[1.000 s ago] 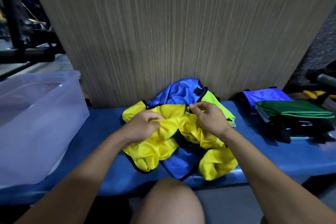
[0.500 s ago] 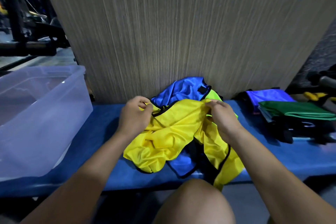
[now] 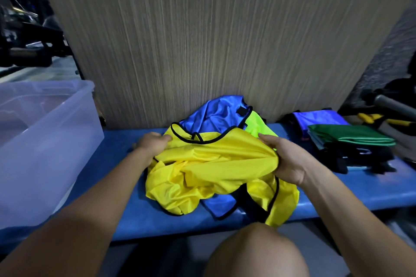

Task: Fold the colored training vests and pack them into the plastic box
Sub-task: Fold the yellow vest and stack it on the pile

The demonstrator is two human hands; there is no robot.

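A: What is being handled on the blue desk point(image 3: 139, 216)?

B: A yellow vest point(image 3: 216, 164) of thin, glossy mesh, edged in black piping, is held bunched above the padded desk top. Its left edge is gripped by the left hand point(image 3: 153, 145), fingers curled into the cloth. Its right side is gathered in the right hand point(image 3: 286, 162), thumb on top and fingers tucked beneath the folds. The lower part of the fabric is draped in loose, crumpled lobes over the front edge of the desk.

A: What lies around it?

B: A blue vest point(image 3: 216, 112), equally shiny and wrinkled, is heaped behind it against the grained wood-effect panel point(image 3: 202, 40), with a strip of blue cloth seen beneath the yellow folds. A lime-green vest point(image 3: 254, 125) is partly covered just right of the blue one. Further right, a stack of folded vests point(image 3: 346, 135) is seen, a dark green piece lying flat on top and a purple one behind, over dark items that cannot be made out.

A: And the container?

B: A translucent plastic box point(image 3: 45, 141), rectangular with rounded corners and a rolled rim, is set at the left end of the desk, well apart from the hands. Its contents cannot be told through the cloudy walls.
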